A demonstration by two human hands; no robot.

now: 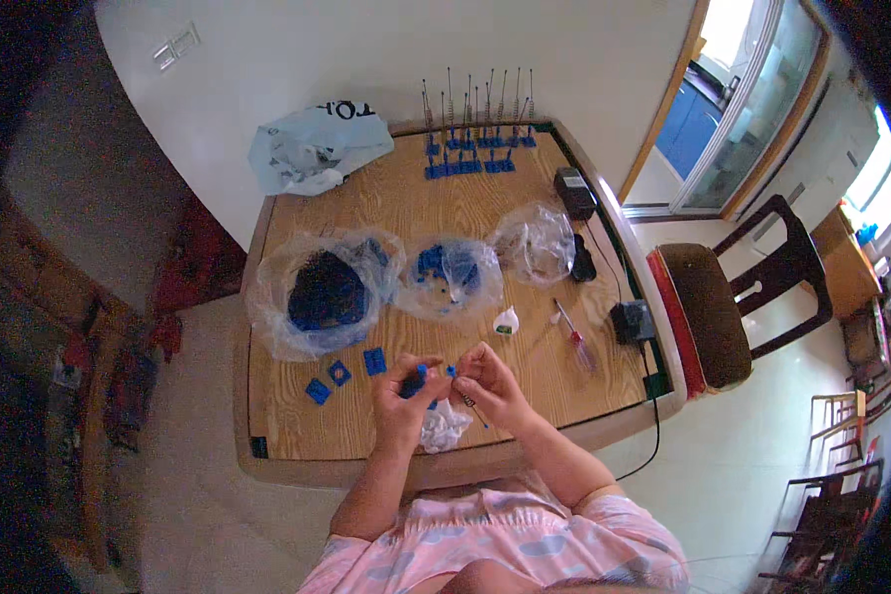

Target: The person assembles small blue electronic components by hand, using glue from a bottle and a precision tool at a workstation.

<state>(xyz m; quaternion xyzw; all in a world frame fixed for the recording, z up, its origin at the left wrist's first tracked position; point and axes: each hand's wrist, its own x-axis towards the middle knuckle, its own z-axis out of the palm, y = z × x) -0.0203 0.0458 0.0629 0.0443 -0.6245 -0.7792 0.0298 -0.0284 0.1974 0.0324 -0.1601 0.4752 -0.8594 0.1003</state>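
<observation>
Near the front edge of the table, my left hand [403, 396] is closed around a blue plastic part [415, 382], mostly covered by the fingers. Close beside it, the fingers of my right hand [490, 389] pinch a thin dark rod with a spring [472, 406], which slants down toward me. A small blue tip [451, 371] shows between the two hands. Just below them lies a crumpled clear plastic bag [445, 427]. Several blue square pieces [339, 372] rest on the wood to the left of my left hand.
Open plastic bags of dark parts [327, 291] and blue parts [447, 272] lie mid-table. Rods on blue bases [470, 164] stand at the back. A screwdriver [575, 337], a white bottle [506, 322] and corded black adapters [632, 322] are on the right; a chair [708, 307] stands beyond.
</observation>
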